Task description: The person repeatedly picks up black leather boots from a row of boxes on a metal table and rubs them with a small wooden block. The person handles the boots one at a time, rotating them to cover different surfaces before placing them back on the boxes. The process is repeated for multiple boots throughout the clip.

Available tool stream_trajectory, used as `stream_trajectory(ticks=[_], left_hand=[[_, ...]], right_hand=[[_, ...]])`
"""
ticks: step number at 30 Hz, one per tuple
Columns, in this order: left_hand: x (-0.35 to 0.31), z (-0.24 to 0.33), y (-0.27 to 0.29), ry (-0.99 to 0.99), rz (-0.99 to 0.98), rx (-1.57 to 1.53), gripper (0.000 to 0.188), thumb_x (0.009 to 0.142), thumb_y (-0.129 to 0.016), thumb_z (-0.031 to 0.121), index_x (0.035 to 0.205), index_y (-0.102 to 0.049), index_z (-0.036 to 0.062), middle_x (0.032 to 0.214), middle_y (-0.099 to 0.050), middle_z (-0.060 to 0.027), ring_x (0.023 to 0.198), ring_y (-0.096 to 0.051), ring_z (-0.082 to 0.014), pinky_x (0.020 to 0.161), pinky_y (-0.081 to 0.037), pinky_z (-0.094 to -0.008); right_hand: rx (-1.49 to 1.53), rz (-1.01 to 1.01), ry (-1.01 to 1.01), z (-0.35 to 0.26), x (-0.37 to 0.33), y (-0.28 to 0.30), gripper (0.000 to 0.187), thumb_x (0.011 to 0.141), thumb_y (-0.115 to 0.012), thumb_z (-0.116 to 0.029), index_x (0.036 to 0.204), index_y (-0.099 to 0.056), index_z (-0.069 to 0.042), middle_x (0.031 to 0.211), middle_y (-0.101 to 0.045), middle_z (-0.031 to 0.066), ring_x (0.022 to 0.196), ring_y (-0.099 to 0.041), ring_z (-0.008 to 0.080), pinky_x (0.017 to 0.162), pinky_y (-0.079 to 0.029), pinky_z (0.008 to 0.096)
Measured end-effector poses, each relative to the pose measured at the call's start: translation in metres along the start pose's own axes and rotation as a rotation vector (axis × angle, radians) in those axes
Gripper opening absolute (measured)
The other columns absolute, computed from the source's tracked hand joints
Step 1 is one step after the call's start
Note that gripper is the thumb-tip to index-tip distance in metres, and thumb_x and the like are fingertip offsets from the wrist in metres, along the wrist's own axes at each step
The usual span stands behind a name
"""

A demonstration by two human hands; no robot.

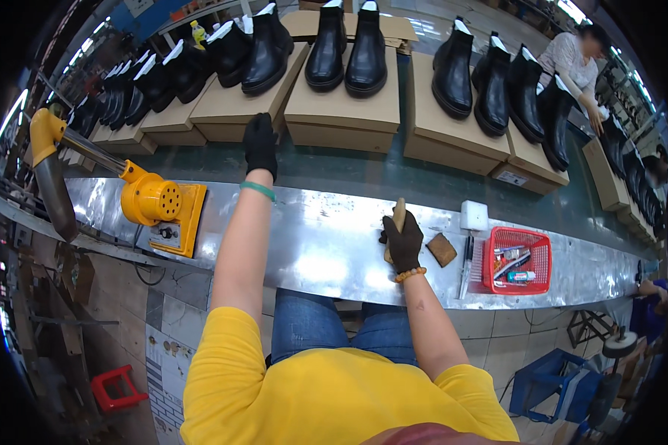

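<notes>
My left hand [260,144], in a black glove with a green band at the wrist, reaches forward over the green belt. Its fingers are stretched out with nothing visible in them, close to the edge of a brown shoebox [234,115]. On that box a black ankle boot [267,52] stands upright, stuffed with white paper. My right hand [403,243], gloved in dark brown, is closed around a tan elongated piece [400,213] over the metal bench [312,230]. The piece pokes out past the fingers; the glove hides its middle, so its kind is unclear. A brown square pad [441,250] lies beside this hand.
A red basket [518,289] holds tubes and small tools, with a knife-like tool [466,267] and a white block [474,215] nearby. At left stands a yellow machine [156,200] with a hose. More boots on boxes [341,115] line the belt; another person [571,63] works far right.
</notes>
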State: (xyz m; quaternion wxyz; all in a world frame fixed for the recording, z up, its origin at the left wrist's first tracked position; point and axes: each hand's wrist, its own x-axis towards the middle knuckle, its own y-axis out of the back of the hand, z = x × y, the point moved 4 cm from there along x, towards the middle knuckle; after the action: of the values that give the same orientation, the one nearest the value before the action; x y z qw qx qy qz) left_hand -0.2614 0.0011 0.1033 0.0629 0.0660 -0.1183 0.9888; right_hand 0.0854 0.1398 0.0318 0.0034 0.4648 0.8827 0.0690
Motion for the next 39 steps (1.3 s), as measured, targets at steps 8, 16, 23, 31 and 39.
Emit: stream_trajectory(ticks=[8, 16, 23, 31, 39], left_hand=[[0.088, 0.015, 0.013, 0.036, 0.061, -0.067, 0.031, 0.083, -0.062, 0.019, 0.110, -0.058, 0.0044, 0.083, -0.054, -0.0029, 0.068, -0.051, -0.0117, 0.061, -0.045, -0.0255], [0.165, 0.023, 0.028, -0.243, 0.185, 0.953, 0.082, 0.072, -0.067, 0.050, 0.131, -0.041, -0.0005, 0.127, -0.049, -0.0258, 0.119, -0.047, -0.0367, 0.099, -0.038, -0.0402], [0.207, 0.021, 0.017, -0.324, 0.139, 0.840, 0.097, 0.062, -0.073, 0.056, 0.134, -0.037, 0.0035, 0.124, -0.051, -0.0241, 0.116, -0.049, -0.0373, 0.098, -0.039, -0.0419], [0.233, 0.014, 0.011, -0.295, 0.181, 0.681, 0.099, 0.053, -0.081, 0.049, 0.130, -0.039, 0.0022, 0.125, -0.051, -0.0201, 0.117, -0.050, -0.0325, 0.098, -0.040, -0.0379], [0.220, 0.022, 0.005, -0.345, 0.252, 0.732, 0.095, 0.048, -0.084, 0.045, 0.122, -0.045, 0.0014, 0.118, -0.056, -0.0192, 0.110, -0.054, -0.0318, 0.094, -0.043, -0.0375]], right_hand=[[-0.096, 0.022, -0.034, 0.005, -0.001, 0.004, 0.037, 0.079, -0.066, -0.025, 0.105, -0.058, 0.000, 0.081, -0.065, 0.0145, 0.070, -0.065, 0.0264, 0.063, -0.050, 0.0368], [-0.107, 0.022, -0.047, -0.010, 0.002, -0.001, 0.021, 0.080, -0.064, -0.019, 0.088, -0.055, -0.001, 0.065, -0.061, 0.0075, 0.054, -0.061, 0.0162, 0.052, -0.049, 0.0298], [-0.085, 0.054, -0.052, 0.006, 0.009, -0.007, 0.016, 0.082, -0.059, -0.013, 0.088, -0.047, -0.003, 0.068, -0.055, 0.0059, 0.052, -0.054, 0.0147, 0.047, -0.045, 0.0279], [-0.227, 0.019, 0.010, -0.013, 0.013, -0.013, 0.016, 0.081, -0.058, -0.015, 0.085, -0.051, -0.001, 0.067, -0.055, 0.0070, 0.054, -0.053, 0.0157, 0.051, -0.043, 0.0287], [-0.263, 0.040, 0.011, -0.015, 0.019, -0.016, 0.014, 0.080, -0.057, -0.014, 0.084, -0.052, -0.002, 0.067, -0.056, 0.0067, 0.054, -0.054, 0.0158, 0.051, -0.044, 0.0291]])
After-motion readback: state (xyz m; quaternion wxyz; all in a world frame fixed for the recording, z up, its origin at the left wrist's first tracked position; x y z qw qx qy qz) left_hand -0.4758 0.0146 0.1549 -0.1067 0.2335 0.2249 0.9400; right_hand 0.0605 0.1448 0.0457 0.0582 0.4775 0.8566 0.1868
